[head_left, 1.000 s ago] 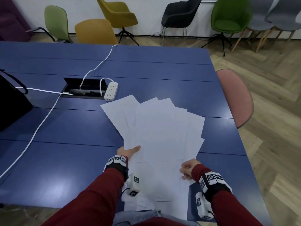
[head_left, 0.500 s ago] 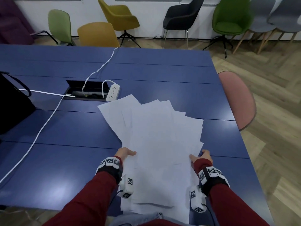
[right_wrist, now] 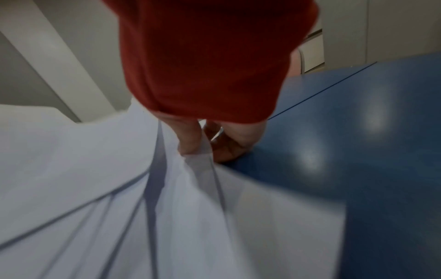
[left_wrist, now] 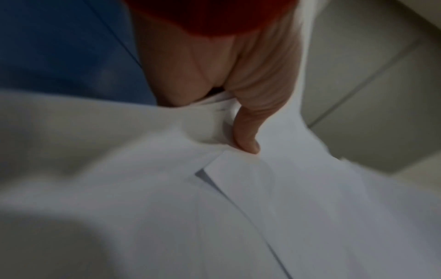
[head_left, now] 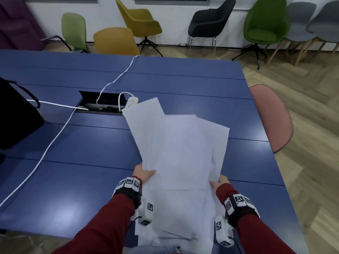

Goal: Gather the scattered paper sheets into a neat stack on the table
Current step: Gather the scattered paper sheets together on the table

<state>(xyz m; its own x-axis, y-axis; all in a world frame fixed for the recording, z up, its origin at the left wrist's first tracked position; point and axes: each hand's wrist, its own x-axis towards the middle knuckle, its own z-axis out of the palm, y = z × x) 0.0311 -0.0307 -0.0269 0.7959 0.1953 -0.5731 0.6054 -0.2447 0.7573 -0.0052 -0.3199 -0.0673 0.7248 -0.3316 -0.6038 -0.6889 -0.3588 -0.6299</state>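
Observation:
Several white paper sheets overlap in a loose fan, raised above the blue table and tilted up towards me. My left hand pinches the bundle's left edge, thumb on top; in the left wrist view that thumb presses into the paper sheets. At the right edge my right hand holds the bundle. The right wrist view shows its fingers pinching the sheets just over the table. The sheets' near ends hang past the table's front edge.
A white power strip and cable lie by the open cable box, just beyond the sheets' far corner. A black bag stands at the left. A pink chair sits at the table's right edge.
The fanned sheets have been drawn together into a narrower bundle and lifted, their far ends rising off the table. My right hand slid outward to the bundle's right edge.

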